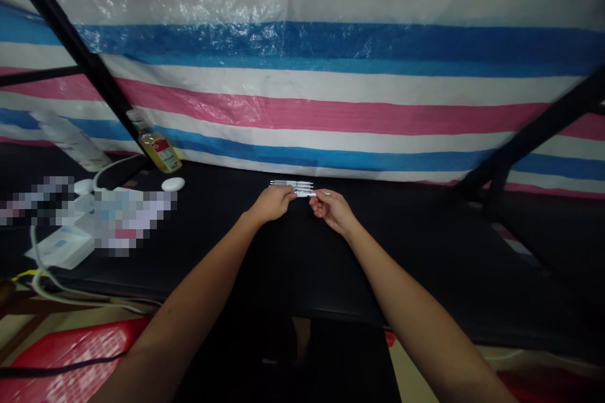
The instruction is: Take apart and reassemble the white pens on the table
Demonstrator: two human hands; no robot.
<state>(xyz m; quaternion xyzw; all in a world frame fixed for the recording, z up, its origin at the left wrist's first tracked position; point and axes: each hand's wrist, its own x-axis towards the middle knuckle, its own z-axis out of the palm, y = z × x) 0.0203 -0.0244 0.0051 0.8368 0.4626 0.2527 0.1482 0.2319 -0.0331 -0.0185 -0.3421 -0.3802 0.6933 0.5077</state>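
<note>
Several slim pens (299, 184), silvery and white, lie side by side near the back of the black table (302, 252). My left hand (273, 204) is at their left end, its fingers closed around one of the nearer pens. From the right, my right hand (332, 209) pinches the other end of a pen (305, 194) between thumb and fingers. Both hands seem to be on this same pen, just in front of the row. The fingers partly hide the pen ends.
At the left stand a bottle of yellow liquid (161, 150), a clear bottle (70, 138), a white oval object (172, 184) and a white box (63, 245) with cables. Black frame bars rise on both sides before a striped sheet (331, 116). A red stool (80, 359) is lower left.
</note>
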